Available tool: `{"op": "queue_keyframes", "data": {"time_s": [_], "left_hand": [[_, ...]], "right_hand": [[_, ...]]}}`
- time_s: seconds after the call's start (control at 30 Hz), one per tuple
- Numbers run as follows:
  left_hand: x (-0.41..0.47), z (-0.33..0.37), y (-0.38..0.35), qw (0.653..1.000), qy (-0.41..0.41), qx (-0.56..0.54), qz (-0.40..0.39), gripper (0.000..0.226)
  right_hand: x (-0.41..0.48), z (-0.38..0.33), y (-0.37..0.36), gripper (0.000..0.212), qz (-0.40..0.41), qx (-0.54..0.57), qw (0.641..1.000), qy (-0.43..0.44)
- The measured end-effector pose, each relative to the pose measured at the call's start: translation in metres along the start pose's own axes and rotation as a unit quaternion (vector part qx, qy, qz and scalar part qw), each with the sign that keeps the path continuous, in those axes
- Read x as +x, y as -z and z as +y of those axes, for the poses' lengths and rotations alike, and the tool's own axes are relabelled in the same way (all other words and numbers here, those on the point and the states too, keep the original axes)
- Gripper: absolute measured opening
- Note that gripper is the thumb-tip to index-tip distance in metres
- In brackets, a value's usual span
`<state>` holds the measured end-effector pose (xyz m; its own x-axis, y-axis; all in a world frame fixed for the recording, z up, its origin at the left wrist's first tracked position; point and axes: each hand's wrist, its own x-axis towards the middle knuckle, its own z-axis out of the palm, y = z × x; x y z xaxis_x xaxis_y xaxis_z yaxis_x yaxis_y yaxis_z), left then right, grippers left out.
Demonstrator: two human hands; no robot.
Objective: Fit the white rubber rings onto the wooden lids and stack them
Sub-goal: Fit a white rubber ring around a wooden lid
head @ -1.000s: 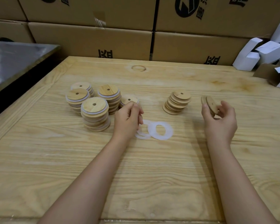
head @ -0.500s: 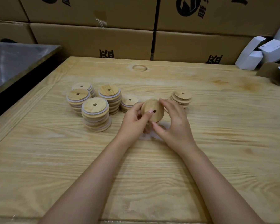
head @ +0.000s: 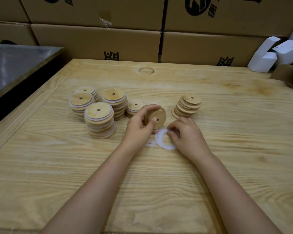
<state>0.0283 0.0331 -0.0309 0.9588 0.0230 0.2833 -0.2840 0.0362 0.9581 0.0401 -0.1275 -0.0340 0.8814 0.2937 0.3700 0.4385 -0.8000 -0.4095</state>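
My left hand (head: pixel 140 125) grips a round wooden lid (head: pixel 158 118) with a centre hole, tilted on edge just above the table. Right beside it my right hand (head: pixel 186 135) pinches the far edge of a white rubber ring (head: pixel 161 141) that lies on the table. A second ring (head: pixel 150 144) peeks out beside it, partly under my left wrist. Left of the hands stand several stacks of lids with white rings fitted (head: pixel 100 119), the nearest low one (head: pixel 134 107) behind my left hand. A stack of bare lids (head: pixel 188 105) stands to the right.
The wooden table (head: pixel 159 183) ends at a wall of cardboard boxes (head: pixel 95 41). A metal surface (head: pixel 12 65) lies off the left edge. White cartons (head: pixel 275 54) and an open brown box (head: pixel 287 76) sit at the far right corner.
The lid passed from my right hand to my left hand. My right hand then dropped to the table and took hold of the white ring, which had been hidden under the hands.
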Motion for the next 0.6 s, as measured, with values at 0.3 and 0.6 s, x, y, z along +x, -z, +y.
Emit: {"op": "queue_keyframes", "data": {"time_s": [0.3, 0.6], "left_hand": [[-0.001, 0.006, 0.002, 1.000, 0.001, 0.004, -0.008, 0.027], [-0.004, 0.003, 0.003, 0.995, -0.061, 0.072, -0.040, 0.023]], "right_hand": [[-0.001, -0.009, 0.006, 0.004, 0.086, 0.105, 0.990, 0.039], [0.000, -0.021, 0.003, 0.018, 0.128, 0.312, 0.941, -0.016]]}}
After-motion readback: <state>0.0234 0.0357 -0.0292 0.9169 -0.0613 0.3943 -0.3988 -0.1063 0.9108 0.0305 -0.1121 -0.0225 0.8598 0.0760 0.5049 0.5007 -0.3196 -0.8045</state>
